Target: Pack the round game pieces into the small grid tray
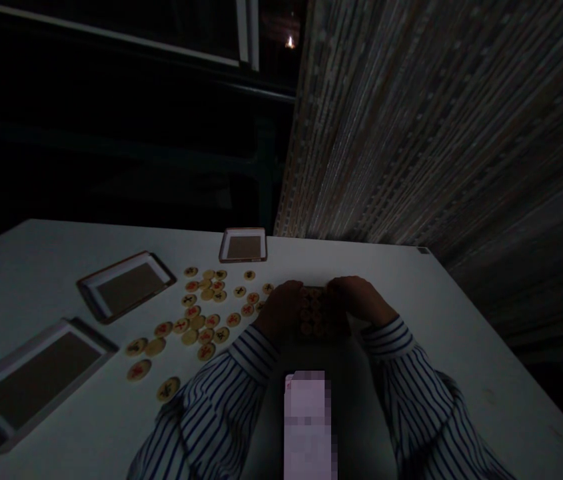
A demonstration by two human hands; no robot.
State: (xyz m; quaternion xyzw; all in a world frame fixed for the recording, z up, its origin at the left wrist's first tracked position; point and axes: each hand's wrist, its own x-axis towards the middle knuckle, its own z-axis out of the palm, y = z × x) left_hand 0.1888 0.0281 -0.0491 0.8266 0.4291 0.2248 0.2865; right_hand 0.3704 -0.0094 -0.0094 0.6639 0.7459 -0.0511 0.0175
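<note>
A small dark box (pixel 328 337) stands on the white table between my hands, with rows of round Chinese chess pieces (pixel 313 311) in it. My left hand (pixel 281 308) is closed around its left side, the fingers mostly hidden in shadow. At the far right corner of the box, my right hand (pixel 364 299) grips the edge with curled fingers. Loose Chinese chess pieces (pixel 206 335), marked in red and black or lying blank side up, are scattered left of my left hand. Some of them lie close to my left sleeve.
Three shallow trays or lids rest on the white table (pixel 461 373): a long one (pixel 41 380) at left, a middle one (pixel 128 285), and a small one (pixel 244 245) at the far edge. A phone-like object with a blurred-out screen (pixel 307 427) is nearest me. A string curtain (pixel 386 120) hangs behind.
</note>
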